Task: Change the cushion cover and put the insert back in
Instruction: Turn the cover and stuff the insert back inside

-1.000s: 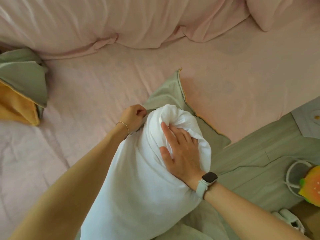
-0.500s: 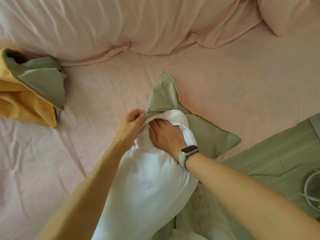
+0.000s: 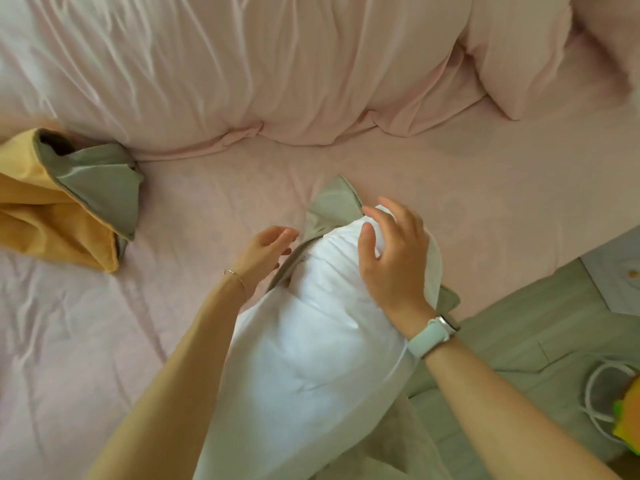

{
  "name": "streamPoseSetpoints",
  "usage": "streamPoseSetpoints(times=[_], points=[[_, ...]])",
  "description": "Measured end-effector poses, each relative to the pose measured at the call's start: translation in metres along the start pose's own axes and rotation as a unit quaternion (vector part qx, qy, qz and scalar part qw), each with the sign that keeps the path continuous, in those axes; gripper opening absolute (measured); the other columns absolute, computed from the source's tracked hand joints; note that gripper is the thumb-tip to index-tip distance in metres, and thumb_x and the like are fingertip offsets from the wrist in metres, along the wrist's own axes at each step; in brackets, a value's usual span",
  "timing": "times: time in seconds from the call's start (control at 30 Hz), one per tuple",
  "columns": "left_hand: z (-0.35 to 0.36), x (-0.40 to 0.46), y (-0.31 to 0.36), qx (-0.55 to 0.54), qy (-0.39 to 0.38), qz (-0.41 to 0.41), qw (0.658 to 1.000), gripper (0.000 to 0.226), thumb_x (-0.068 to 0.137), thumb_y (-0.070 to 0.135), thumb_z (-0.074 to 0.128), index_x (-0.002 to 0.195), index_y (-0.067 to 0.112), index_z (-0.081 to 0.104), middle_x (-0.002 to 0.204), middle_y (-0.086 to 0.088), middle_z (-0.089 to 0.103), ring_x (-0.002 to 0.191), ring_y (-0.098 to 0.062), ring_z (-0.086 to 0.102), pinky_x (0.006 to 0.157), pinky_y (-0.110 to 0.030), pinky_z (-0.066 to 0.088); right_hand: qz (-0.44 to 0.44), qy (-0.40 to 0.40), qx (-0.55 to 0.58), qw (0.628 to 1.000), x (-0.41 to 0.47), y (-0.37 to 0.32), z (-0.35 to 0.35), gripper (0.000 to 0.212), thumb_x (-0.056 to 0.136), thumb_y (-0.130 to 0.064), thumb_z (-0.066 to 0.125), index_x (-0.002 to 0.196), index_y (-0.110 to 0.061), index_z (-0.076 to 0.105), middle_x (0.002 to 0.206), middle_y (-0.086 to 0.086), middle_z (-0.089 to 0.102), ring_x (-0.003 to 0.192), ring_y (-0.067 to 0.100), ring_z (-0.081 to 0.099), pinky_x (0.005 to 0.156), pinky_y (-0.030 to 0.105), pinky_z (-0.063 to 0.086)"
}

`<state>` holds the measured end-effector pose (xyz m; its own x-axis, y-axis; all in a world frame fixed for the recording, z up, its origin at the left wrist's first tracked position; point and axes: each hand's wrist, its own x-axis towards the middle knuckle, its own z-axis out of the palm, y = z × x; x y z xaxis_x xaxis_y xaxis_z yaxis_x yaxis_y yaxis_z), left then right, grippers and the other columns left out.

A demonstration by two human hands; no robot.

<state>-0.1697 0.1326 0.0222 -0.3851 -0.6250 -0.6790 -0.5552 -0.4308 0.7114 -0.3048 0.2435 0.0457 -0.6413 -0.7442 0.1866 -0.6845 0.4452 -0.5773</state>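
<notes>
My right hand lies spread over the far end of the white cushion insert, fingers wide and only lightly curved, pressing rather than gripping; my left hand hangs just beside the mouth of the sage-green cushion cover, fingers loose and holding nothing, as far as I can see. The insert lies lengthwise on the pink bedsheet, pointing away from me; only its far tip seems tucked into the cover, whose edge runs along the insert's left side, while most of the white bulk sits bare on my side; a corner of the cover pokes out beyond my fingertips and another shows under my right wrist. So I judge the stuffing barely begun; the cover must be taken up at its opening, drawn down over the whole insert, the corners seated and the opening closed. Another cover, yellow and green, lies crumpled well apart on the left, probably the one taken off.
</notes>
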Motion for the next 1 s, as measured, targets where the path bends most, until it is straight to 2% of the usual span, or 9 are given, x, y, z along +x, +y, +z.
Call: streamPoseSetpoints(times=[0.1,0.17,0.23,0.33,0.4,0.5,0.7,0.9,1.0], points=[[-0.021,-0.039,0.04,0.01,-0.095,0.102,0.99,0.034,0.092,0.045,0.048,0.125,0.038,0.043,0.127,0.012,0.047,0.117,-0.003,0.044,0.089,-0.016,0.035,0.148,-0.221,-0.144,0.953,0.017,-0.001,-0.011,0.038,0.093,-0.039,0.032,0.121,-0.028,0.055,0.14,0.003,0.039,0.133,0.033,0.025,0.104,0.061,0.016],[-0.02,-0.068,0.056,0.09,-0.152,0.161,0.971,0.054,0.072,0.068,0.049,0.121,0.058,0.029,0.136,0.018,0.038,0.124,0.003,0.035,0.09,-0.005,0.033,0.2,-0.358,-0.054,0.911,0.034,-0.005,-0.011,0.04,0.096,-0.041,0.024,0.121,-0.025,0.051,0.141,0.004,0.04,0.128,0.032,0.032,0.105,0.05,0.023],[-0.002,-0.083,0.053,0.262,-0.188,0.187,0.928,0.079,0.058,0.079,0.045,0.126,0.064,0.008,0.15,0.013,0.018,0.137,-0.001,0.014,0.108,-0.016,0.022,0.209,-0.415,0.085,0.881,0.053,-0.015,-0.008,0.044,0.101,-0.036,0.023,0.123,-0.011,0.052,0.133,0.009,0.05,0.123,0.03,0.043,0.104,0.039,0.032],[0.005,-0.072,0.03,0.463,-0.101,0.182,0.861,0.098,0.066,0.071,0.059,0.141,0.051,-0.002,0.155,0.002,0.005,0.142,-0.021,0.009,0.114,-0.04,0.017,0.25,-0.383,0.246,0.854,0.072,-0.022,-0.003,0.044,0.099,-0.041,0.033,0.123,-0.013,0.055,0.116,0.0,0.056,0.115,0.026,0.053,0.102,0.041,0.04],[-0.024,-0.049,0.019,0.347,-0.03,0.148,0.926,0.08,0.075,0.05,0.068,0.14,0.043,0.023,0.136,-0.003,0.042,0.125,-0.025,0.041,0.101,-0.034,0.035,0.254,-0.309,0.26,0.879,0.071,-0.016,0.005,0.037,0.099,-0.029,0.036,0.131,-0.015,0.049,0.115,-0.003,0.054,0.11,0.019,0.054,0.099,0.036,0.043],[-0.072,-0.023,-0.003,0.198,0.061,0.105,0.973,0.054,0.075,0.042,0.059,0.124,0.023,0.051,0.098,-0.003,0.061,0.095,-0.027,0.058,0.078,-0.031,0.042,0.197,-0.267,0.13,0.934,0.056,0.006,0.028,0.038,0.098,-0.018,0.037,0.135,-0.008,0.044,0.133,0.008,0.05,0.123,0.023,0.046,0.101,0.028,0.035],[-0.1,-0.008,-0.045,0.269,0.286,-0.019,0.92,0.039,0.095,0.023,0.046,0.133,0.013,0.046,0.132,-0.015,0.052,0.12,-0.034,0.046,0.097,-0.038,0.034,0.121,-0.322,-0.123,0.931,0.007,0.05,0.058,0.044,0.095,-0.036,0.044,0.133,-0.014,0.046,0.134,0.01,0.048,0.125,0.03,0.038,0.104,0.036,0.026],[-0.065,-0.027,-0.028,0.324,0.495,0.287,0.753,0.028,0.082,0.006,0.053,0.109,0.011,0.061,0.098,-0.018,0.061,0.096,-0.027,0.048,0.085,-0.035,0.035,0.105,-0.351,-0.159,0.917,0.017,0.055,0.057,0.039,0.094,-0.034,0.045,0.129,-0.017,0.049,0.13,0.008,0.047,0.123,0.028,0.038,0.099,0.04,0.029],[0.0,-0.047,-0.025,0.331,0.327,0.379,0.8,0.02,0.087,0.014,0.048,0.103,0.019,0.058,0.079,-0.005,0.061,0.068,-0.023,0.058,0.054,-0.033,0.045,-0.052,-0.27,-0.118,0.954,0.014,0.05,0.058,0.029,0.086,-0.02,0.042,0.104,-0.01,0.063,0.103,0.01,0.06,0.099,0.031,0.052,0.08,0.041,0.042]])
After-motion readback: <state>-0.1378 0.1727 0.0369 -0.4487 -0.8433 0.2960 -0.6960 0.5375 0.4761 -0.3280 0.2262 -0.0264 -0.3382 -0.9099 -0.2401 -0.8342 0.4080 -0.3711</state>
